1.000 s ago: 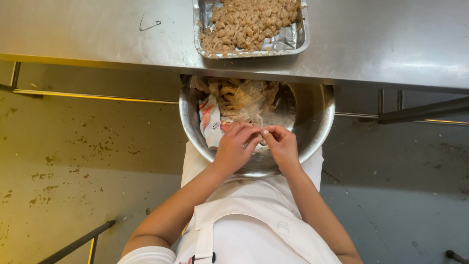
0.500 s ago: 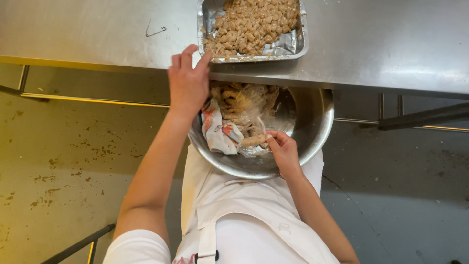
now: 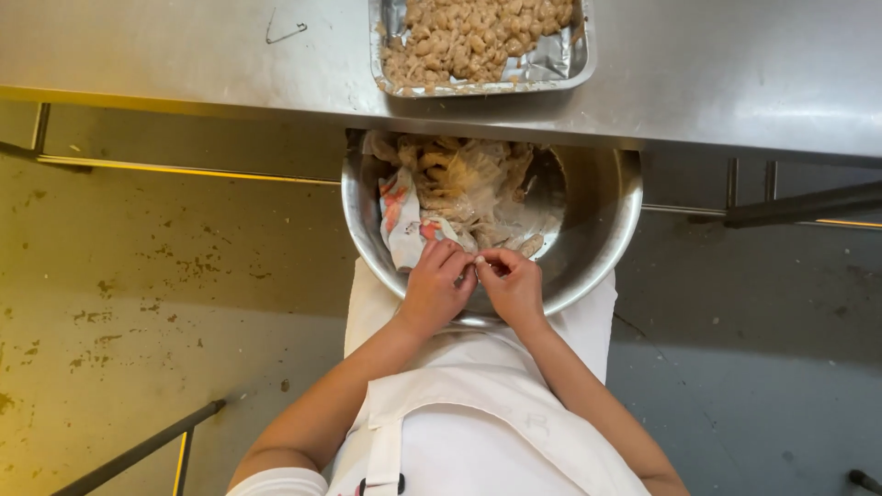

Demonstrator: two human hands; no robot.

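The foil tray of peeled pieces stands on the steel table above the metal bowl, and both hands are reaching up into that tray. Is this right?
Not quite. In the head view the foil tray does stand on the steel table above the metal bowl, but the left hand and right hand are down in the bowl, fingertips together, not in the tray.

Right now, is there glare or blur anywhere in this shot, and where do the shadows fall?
Head view: sharp overall; soft glare on the steel table and the foil tray; bright sheen on the metal bowl's right wall; the table edge shadows the bowl's far side; both hands, left and right, are evenly lit.
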